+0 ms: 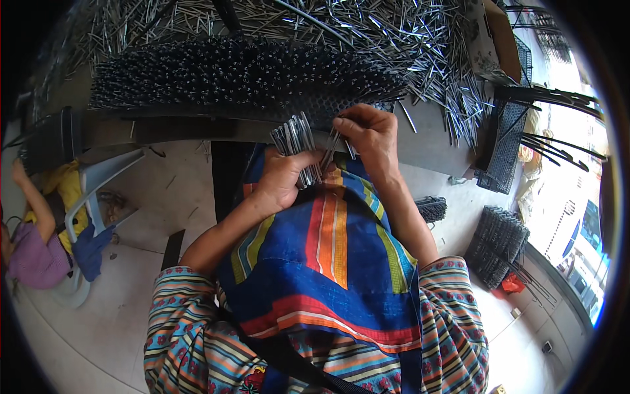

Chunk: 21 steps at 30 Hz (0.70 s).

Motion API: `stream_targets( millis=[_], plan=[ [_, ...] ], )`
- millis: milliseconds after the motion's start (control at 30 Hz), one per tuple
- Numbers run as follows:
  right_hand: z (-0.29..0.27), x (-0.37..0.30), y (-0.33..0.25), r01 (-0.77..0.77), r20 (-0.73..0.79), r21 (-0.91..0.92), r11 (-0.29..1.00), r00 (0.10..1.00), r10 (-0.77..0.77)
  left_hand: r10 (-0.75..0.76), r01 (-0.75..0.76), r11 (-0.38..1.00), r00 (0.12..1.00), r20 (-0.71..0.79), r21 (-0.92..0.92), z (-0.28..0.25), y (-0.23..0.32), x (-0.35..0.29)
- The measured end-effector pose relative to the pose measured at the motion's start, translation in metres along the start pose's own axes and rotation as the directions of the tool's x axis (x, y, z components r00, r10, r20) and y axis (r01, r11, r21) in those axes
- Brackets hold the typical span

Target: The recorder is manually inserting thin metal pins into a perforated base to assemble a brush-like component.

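My left hand (pixel 279 180) is wrapped round a bundle of thin metal rods (pixel 293 136), whose upper ends stick up above the fingers. Close beside it, the thumb and fingers of my right hand (pixel 375 139) are closed on a few similar rods (pixel 331 148). How many it pinches I cannot tell. Just beyond both hands lies a long black rack (pixel 249 75), densely filled with upright dark rods. Near my right hand, part of its perforated plate (pixel 319 104) shows bare holes.
Loose metal rods (pixel 420 49) lie heaped across the table behind the rack. An open cardboard box (pixel 502 43) and black mesh racks (pixel 504 134) stand at the right. More filled racks (pixel 497 243) are on the floor. At left, another person (pixel 42 253) sits by a grey chair (pixel 98 197).
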State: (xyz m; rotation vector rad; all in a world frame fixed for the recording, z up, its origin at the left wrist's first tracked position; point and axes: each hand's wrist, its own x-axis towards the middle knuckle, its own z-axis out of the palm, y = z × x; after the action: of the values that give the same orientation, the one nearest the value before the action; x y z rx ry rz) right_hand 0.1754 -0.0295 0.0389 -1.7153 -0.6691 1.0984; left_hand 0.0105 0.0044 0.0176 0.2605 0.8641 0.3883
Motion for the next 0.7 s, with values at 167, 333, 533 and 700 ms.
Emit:
stream_targets(
  millis=[167,333,533,700],
  plan=[
    [0.005,0.003,0.01,0.077,0.115,-0.202,0.976,0.992,-0.054,0.074,-0.073,0.988,0.997,-0.001,0.139,0.004,-0.002,-0.007],
    [0.003,-0.003,0.005,0.201,-0.228,0.151,0.968,0.96,-0.164,0.149,-0.132,0.978,0.984,-0.101,0.161,-0.003,-0.002,-0.002],
    [-0.004,0.02,-0.006,0.566,-0.375,0.009,0.824,0.766,-0.522,0.058,-0.047,0.991,0.995,-0.086,0.125,-0.002,-0.009,-0.002],
    [-0.005,0.023,-0.009,0.6,-0.257,-0.257,0.757,0.713,-0.652,0.066,-0.061,0.985,0.997,-0.031,0.16,0.007,-0.005,-0.007]
  ],
)
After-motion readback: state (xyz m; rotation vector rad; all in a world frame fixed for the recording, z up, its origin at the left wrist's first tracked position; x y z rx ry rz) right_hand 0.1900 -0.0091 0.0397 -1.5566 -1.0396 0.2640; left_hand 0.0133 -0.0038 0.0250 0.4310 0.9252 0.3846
